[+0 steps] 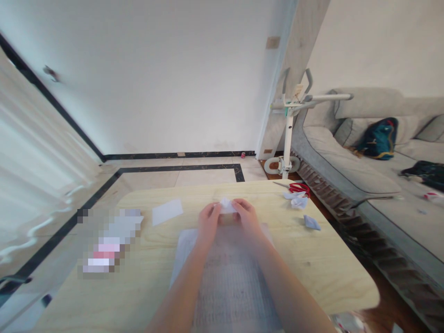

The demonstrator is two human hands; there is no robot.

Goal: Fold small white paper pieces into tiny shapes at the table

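Observation:
Between my two hands is a small piece of folded white paper [227,206], raised to a point in its middle. My left hand [209,221] pinches its left end, and my right hand [247,216] pinches the right end. Both hands are closed, thumbs and fingertips pressed on the paper. Beneath my forearms lies a large sheet [232,282] with faint grid-like lines, too blurred to read. A flat white piece of paper [167,212] rests on the table to the left of my hands.
On the wooden table [333,273], red-handled scissors [299,188] lie at the far right beside crumpled or folded paper [299,202] and a small folded piece [311,222]. A pixelated item [107,245] sits at the left edge. A grey sofa [350,171] stands to the right.

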